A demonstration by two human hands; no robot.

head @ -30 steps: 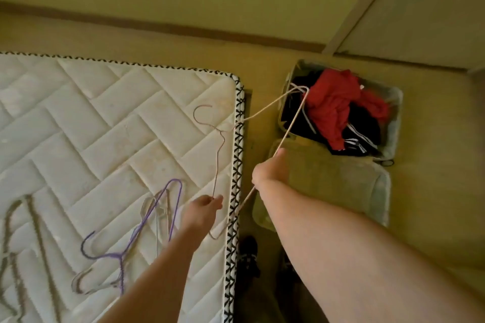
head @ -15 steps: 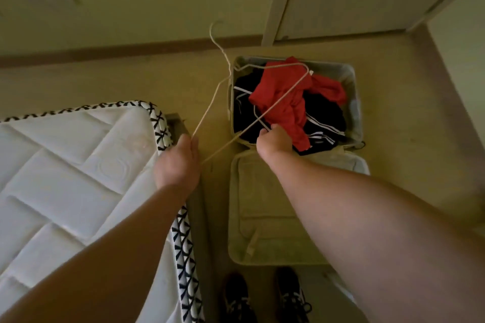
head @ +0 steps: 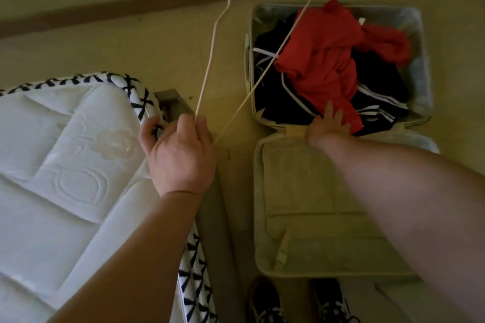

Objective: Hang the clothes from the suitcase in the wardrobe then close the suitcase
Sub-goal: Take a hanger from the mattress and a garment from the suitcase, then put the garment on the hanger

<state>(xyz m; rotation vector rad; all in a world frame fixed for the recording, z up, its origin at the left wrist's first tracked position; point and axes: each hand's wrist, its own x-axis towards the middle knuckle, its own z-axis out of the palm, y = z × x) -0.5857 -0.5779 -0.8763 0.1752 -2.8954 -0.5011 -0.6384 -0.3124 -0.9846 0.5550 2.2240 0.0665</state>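
head view. my left grip [head: 181, 155] is curled tight around one corner of a pale wire hanger [head: 205, 71], held above the floor between the mattress [head: 65, 165] corner and the suitcase [head: 422, 42]; the hanger's hook points away toward the wall. the suitcase lies open on the floor, its lid [head: 301, 217] flat on my side. inside it, a red garment [head: 322, 60] lies on top of black clothes with white stripes [head: 375, 105]. my right grip [head: 328, 126] is spread, fingers straight, touching the near hem of the red garment. my shoes [head: 265, 301] show below the lid.
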